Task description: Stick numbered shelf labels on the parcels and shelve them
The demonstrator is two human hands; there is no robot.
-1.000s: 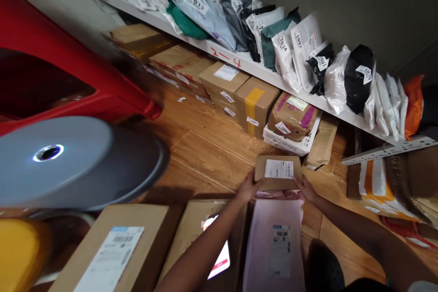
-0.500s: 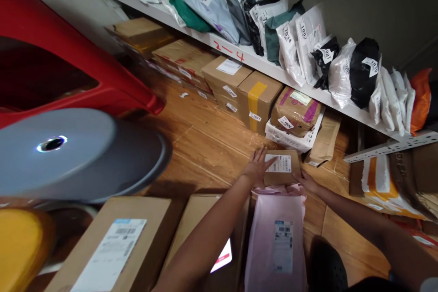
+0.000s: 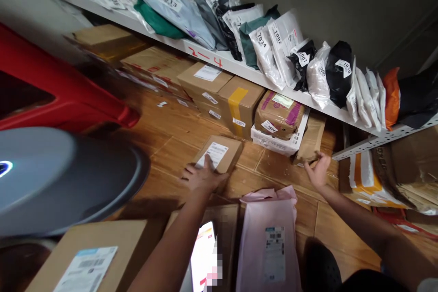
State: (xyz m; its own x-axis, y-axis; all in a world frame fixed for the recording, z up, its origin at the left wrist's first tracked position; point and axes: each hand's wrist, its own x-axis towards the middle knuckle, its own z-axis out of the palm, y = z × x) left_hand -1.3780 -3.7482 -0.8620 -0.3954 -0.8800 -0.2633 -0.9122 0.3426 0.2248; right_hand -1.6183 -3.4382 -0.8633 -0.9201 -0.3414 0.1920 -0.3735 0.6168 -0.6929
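Observation:
My left hand (image 3: 201,176) lies flat with fingers spread on the near edge of a small brown box (image 3: 219,155) with a white label, which rests on the wooden floor. My right hand (image 3: 317,171) hovers off to the right with fingers loosely curled and nothing in them, close to a flat brown envelope (image 3: 310,141) leaning under the shelf. A pink mailer bag (image 3: 270,237) lies between my forearms.
A white shelf (image 3: 219,60) carries several numbered poly bags. Cardboard boxes (image 3: 236,105) line the floor below it. A grey round disc (image 3: 61,178) and a red plastic thing (image 3: 61,96) sit at left. Larger boxes (image 3: 85,255) and a lit phone (image 3: 201,255) lie near me.
The small brown box has moved left across the floor under my left hand. My right hand has let go of it and drawn away to the right.

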